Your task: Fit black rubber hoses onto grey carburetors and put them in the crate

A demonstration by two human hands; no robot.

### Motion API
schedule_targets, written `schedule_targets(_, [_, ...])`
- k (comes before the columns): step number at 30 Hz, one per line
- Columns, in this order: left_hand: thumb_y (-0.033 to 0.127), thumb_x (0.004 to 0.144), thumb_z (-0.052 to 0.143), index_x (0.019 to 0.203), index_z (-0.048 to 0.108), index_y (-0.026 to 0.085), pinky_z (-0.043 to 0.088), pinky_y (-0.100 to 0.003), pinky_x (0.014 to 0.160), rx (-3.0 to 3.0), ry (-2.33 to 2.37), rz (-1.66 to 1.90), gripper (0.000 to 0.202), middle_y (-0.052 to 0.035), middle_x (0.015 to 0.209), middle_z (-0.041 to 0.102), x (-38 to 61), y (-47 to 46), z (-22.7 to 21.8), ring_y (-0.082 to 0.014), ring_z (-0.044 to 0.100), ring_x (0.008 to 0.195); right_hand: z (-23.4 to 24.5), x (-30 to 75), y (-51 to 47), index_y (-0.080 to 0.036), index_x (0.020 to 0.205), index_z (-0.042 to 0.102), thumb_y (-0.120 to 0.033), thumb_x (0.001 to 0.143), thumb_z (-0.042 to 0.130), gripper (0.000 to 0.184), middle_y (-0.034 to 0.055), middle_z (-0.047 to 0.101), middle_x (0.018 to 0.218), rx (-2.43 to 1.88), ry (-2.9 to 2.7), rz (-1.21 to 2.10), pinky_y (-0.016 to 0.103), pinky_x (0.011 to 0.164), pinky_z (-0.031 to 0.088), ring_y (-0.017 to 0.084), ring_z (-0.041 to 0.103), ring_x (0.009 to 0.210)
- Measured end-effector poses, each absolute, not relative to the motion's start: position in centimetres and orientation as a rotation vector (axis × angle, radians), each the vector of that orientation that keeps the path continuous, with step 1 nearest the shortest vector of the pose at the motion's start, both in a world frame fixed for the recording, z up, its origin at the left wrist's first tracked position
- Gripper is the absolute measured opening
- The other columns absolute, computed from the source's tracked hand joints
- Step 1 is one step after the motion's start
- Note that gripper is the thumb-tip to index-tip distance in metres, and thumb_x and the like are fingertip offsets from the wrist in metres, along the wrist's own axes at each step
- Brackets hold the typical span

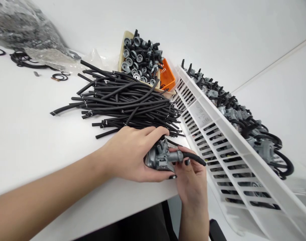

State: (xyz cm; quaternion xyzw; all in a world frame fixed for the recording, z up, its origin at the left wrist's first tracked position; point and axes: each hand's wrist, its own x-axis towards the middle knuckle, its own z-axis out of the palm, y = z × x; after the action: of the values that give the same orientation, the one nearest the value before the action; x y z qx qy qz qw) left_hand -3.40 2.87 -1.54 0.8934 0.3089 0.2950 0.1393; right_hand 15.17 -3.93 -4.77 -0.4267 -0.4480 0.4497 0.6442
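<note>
My left hand is wrapped round the grey metal body of a carburetor, held above the table's front edge. From its right end juts a round metal cap with a curved black rubber sleeve. My right hand grips at this cap, thumb in front and fingers behind it. The left palm hides part of the body. Just beyond my hands lies a pile of black rubber hoses, with a thin black piece showing behind the carburetor.
A tall white slotted crate full of carburetors stands close on the right. At the back are a cream bin of metal caps with rubber sleeves and an orange basket. Plastic bags and black rings lie at the left.
</note>
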Motion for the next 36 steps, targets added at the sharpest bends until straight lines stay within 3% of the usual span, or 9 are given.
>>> schedule_targets(9, [0.065,0.074,0.055,0.123,0.047,0.02,0.049,-0.03,0.064,2.583,0.884,0.898,0.067,-0.0063,0.111,0.071,-3.43,2.97,-1.86,-0.0241,0.072,0.086,-4.38,15.0,-4.48,-0.024,0.104,0.074,-0.03,0.083,0.071,0.022,0.0048,0.075,0.1,-0.934,-1.049,1.046,0.028,0.089,0.053,0.018,0.068,0.098])
schedule_targets(16, [0.065,0.075,0.054,0.122,0.047,0.02,0.049,-0.03,0.061,2.595,0.854,0.916,0.066,-0.0057,0.109,0.072,-3.39,3.2,-1.99,-0.0238,0.072,0.084,-4.75,15.09,-4.35,-0.028,0.107,0.073,-0.031,0.083,0.072,0.024,0.0028,0.076,0.099,-0.976,-1.08,1.013,0.026,0.086,0.054,0.017,0.069,0.097])
schedule_targets(26, [0.067,0.075,0.053,0.121,0.049,0.017,0.048,-0.031,0.057,2.624,0.827,0.961,0.069,-0.0058,0.106,0.072,-3.45,3.36,-2.33,-0.0234,0.072,0.079,-4.87,15.19,-4.28,-0.027,0.099,0.074,-0.031,0.082,0.073,0.018,0.0022,0.075,0.095,-1.001,-1.114,0.961,0.025,0.081,0.055,0.016,0.069,0.092])
schedule_targets(36, [0.066,0.074,0.054,0.121,0.049,0.019,0.049,-0.03,0.062,2.594,0.869,0.905,0.067,-0.0066,0.108,0.072,-3.43,3.05,-1.85,-0.0234,0.072,0.083,-5.04,15.24,-4.12,-0.026,0.09,0.074,-0.033,0.078,0.076,0.014,0.0029,0.074,0.092,-1.037,-1.098,0.923,0.027,0.075,0.055,0.018,0.069,0.089])
